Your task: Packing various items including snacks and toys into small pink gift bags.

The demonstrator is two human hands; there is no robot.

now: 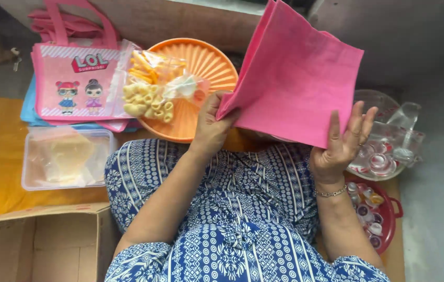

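Note:
I hold a plain pink fabric bag (pixel 297 83) up in front of me with both hands. My left hand (pixel 212 125) grips its lower left corner, fingers curled around the edge. My right hand (pixel 343 143), with a ring and a thin bracelet, presses against the bag's lower right side, fingers spread upward. Just beyond my left hand lies an orange round tray (pixel 209 62) carrying a clear packet of yellow and orange snacks (pixel 154 86).
A stack of pink printed tote bags (pixel 78 78) lies at the left. A clear plastic box (pixel 68 156) and a cardboard box (pixel 39 243) sit nearer. At right, a clear bowl of jelly cups (pixel 386 146) and a red basket (pixel 383 216) of small items.

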